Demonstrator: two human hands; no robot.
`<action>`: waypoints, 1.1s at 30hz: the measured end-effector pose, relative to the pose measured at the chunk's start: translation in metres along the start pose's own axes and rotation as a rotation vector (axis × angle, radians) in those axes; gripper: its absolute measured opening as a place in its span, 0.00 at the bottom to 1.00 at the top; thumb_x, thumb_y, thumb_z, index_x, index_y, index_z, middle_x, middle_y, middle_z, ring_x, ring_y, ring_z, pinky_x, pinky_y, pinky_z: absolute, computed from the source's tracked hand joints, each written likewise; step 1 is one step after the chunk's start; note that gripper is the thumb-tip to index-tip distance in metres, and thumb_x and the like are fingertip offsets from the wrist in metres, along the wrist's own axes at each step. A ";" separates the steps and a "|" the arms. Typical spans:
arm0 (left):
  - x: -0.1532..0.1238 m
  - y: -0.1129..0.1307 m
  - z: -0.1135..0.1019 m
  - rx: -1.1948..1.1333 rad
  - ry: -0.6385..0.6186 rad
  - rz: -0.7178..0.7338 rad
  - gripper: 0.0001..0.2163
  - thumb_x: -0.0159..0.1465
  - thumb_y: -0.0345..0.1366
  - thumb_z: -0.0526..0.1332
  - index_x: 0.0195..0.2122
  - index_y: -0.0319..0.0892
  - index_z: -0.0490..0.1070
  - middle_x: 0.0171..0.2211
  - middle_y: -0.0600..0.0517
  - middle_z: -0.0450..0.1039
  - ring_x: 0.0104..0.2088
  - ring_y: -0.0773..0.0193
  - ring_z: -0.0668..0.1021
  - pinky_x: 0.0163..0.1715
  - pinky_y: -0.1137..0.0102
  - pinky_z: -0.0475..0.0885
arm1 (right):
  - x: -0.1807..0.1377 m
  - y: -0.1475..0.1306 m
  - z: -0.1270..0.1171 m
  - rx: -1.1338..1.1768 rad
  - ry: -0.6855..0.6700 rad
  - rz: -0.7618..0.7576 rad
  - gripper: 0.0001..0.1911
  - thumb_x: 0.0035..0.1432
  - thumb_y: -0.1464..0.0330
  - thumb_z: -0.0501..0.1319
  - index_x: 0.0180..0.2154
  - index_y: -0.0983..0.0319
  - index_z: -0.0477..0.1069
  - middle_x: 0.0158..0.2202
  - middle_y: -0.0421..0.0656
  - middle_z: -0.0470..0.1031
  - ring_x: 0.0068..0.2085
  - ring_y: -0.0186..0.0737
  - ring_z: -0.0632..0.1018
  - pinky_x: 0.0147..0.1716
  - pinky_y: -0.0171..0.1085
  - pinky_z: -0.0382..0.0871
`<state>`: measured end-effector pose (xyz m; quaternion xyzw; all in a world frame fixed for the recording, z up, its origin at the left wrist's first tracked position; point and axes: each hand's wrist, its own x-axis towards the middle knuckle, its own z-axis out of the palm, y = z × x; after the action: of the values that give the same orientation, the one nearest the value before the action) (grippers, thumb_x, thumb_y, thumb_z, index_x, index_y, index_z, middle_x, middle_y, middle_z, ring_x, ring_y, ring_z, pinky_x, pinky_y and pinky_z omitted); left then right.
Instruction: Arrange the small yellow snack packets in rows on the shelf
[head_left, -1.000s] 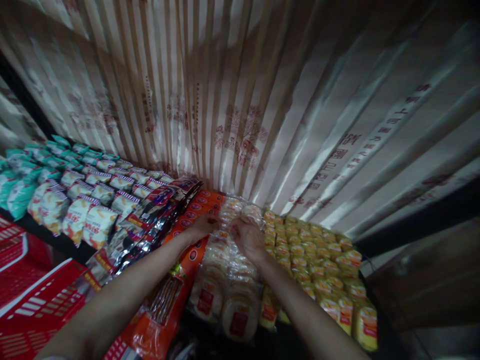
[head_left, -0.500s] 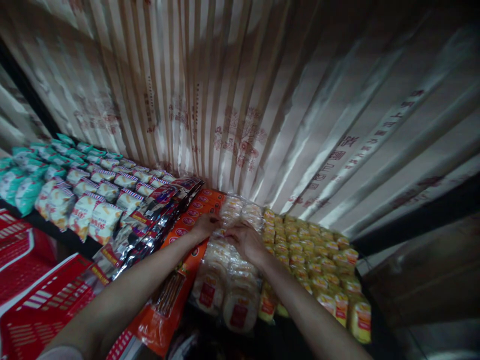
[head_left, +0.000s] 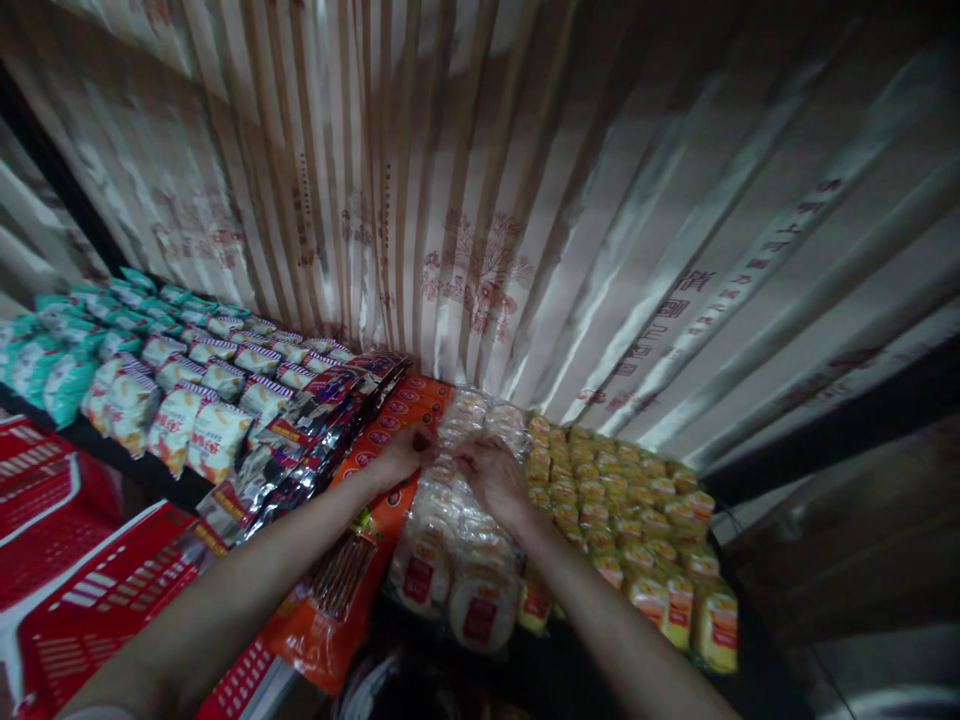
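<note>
Clear-wrapped packets of round pale cakes (head_left: 480,605), with red labels, lie in two columns on a dark shelf. My left hand (head_left: 407,455) is over the boundary between these and a long orange snack pack (head_left: 390,510), its fingers pinched together at the clear wrapping. From the other side, my right hand (head_left: 495,482) reaches over the same columns, with thumb and fingertips closed on the wrapping of a packet. A small gap separates the hands. The fingers partly cover what they pinch, and the light is dim.
Silvery snack packs (head_left: 315,430), white bags (head_left: 214,430) and green bags (head_left: 67,385) lie leftward. Rows of small yellow packets (head_left: 637,490) sit on the right. Red baskets (head_left: 97,580) stand at lower left. A pleated printed sheet (head_left: 480,200) rises behind the shelf.
Both hands stay over the round cake packets, with only slight shifts of the fingers; the right hand's fingertips have dipped a little. The view has moved slightly.
</note>
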<state>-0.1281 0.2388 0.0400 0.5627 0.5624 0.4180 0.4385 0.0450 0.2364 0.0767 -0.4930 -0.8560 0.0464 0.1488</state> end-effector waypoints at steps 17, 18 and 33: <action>0.000 -0.005 0.008 0.055 0.087 -0.012 0.05 0.50 0.26 0.60 0.28 0.39 0.67 0.24 0.57 0.67 0.27 0.70 0.70 0.29 0.75 0.64 | -0.016 -0.017 -0.012 -0.085 -0.138 -0.128 0.09 0.59 0.68 0.55 0.34 0.60 0.74 0.35 0.43 0.77 0.41 0.38 0.73 0.49 0.39 0.57; 0.000 -0.005 0.008 0.061 0.089 -0.014 0.05 0.50 0.26 0.60 0.28 0.39 0.67 0.25 0.57 0.68 0.27 0.70 0.70 0.29 0.75 0.64 | -0.015 -0.017 -0.012 -0.097 -0.147 -0.125 0.08 0.58 0.69 0.56 0.34 0.60 0.74 0.34 0.43 0.77 0.40 0.39 0.73 0.48 0.38 0.58; -0.020 0.002 -0.001 0.243 0.153 -0.021 0.12 0.59 0.43 0.55 0.30 0.39 0.68 0.27 0.51 0.72 0.26 0.66 0.72 0.26 0.73 0.63 | -0.020 -0.019 -0.007 -0.161 -0.031 0.004 0.07 0.58 0.69 0.55 0.34 0.60 0.72 0.34 0.44 0.76 0.40 0.41 0.72 0.46 0.37 0.58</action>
<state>-0.1290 0.2187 0.0428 0.5722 0.6466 0.3839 0.3274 0.0405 0.2092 0.0835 -0.5042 -0.8582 -0.0145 0.0952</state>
